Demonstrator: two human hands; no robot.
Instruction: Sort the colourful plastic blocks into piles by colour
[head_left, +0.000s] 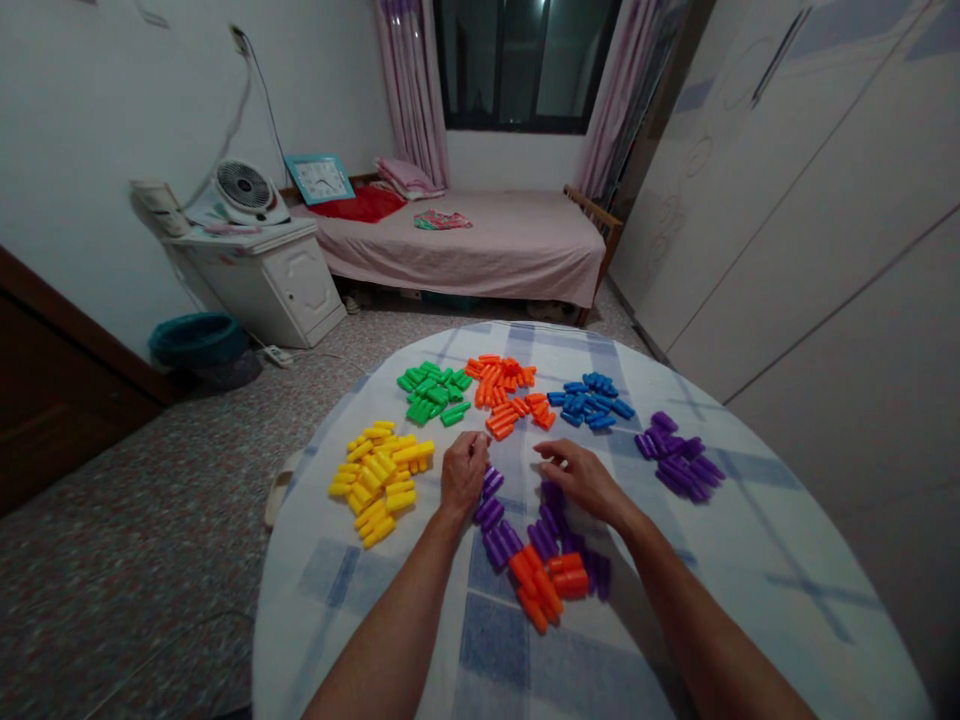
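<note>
On the round table, my left hand is closed, its fingers curled at the far end of a row of purple plastic building pieces. What its fingertips hold, if anything, is hidden. My right hand hovers over another run of purple pieces, thumb and fingers apart with nothing visible between them. Both purple runs come together near me at some joined orange pieces. Ahead of my hands lies a loose orange pile; the yellow pile is left of my left hand.
Green pieces lie at the far left, blue pieces at the far right, and more purple pieces to the right. A checked cloth covers the table. Beyond stand a bed, a white cabinet and a bin.
</note>
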